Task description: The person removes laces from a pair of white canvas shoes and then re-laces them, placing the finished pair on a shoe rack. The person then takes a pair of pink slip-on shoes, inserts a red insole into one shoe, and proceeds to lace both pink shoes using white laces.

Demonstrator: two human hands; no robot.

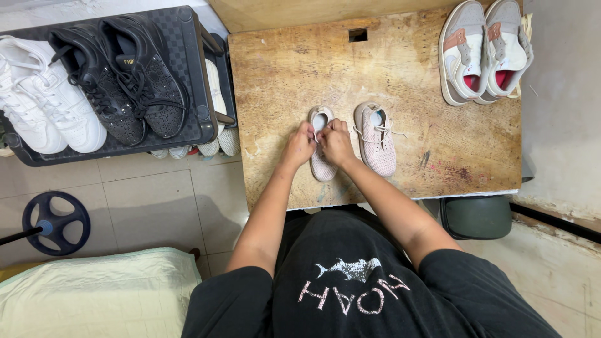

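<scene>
head cam: both hands are bunched over the left pink shoe [322, 159] near the table's [282, 75] front edge. left hand [299, 145] and right hand [336, 143] each pinch what looks like the white lace [317, 137], fingertips nearly touching. best bet here is keeping even tension on both ends and holding the shoe flat. it's small, knit, pale pink, white inside, toe toward the person. its mate [376, 139] sits just beside it, laces loose. bigger sneakers [482, 50] sit at the far corner.
</scene>
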